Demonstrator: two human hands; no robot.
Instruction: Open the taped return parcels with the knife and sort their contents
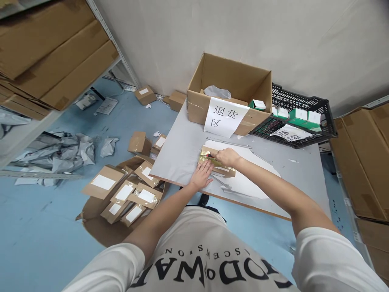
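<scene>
While both hands work at the near edge of the grey bench [182,150], a small taped cardboard parcel [226,171] lies under them on a white sheet [255,178]. Left hand [201,175] flat, fingers spread, pressing the parcel's near end. Right hand [226,157] curled closed over its far end, gripping something small, possibly a cutter; too blurred to tell. Behind: open cardboard box [234,81] with a white paper sign [224,117], black plastic crate [304,117] beside it. Labelled parcels [127,194] piled on the blue floor [45,235], left.
</scene>
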